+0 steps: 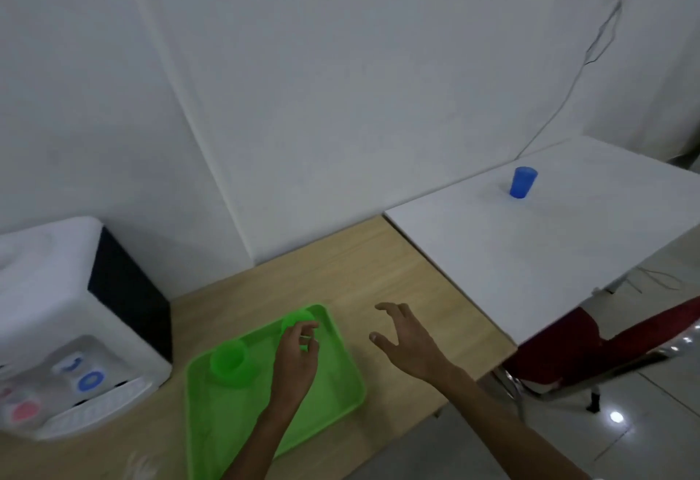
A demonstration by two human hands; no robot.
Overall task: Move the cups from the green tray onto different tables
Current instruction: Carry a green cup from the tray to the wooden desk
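A green tray (333, 388) lies on the wooden table (378, 271). Two green cups stand in it: one (228, 362) at the tray's left, one (296, 319) at its far corner. My left hand (297, 356) wraps its fingers around the far green cup, which still sits in the tray. My right hand (407, 339) hovers over the wooden table to the right of the tray, fingers spread and holding nothing. A blue cup (523, 182) stands upright on the white table (549, 244) at the right.
A white water dispenser (72, 328) with blue and red taps sits at the left end of the wooden table. A red chair (606, 350) stands under the white table's near edge. White walls close the far side; cables hang at upper right.
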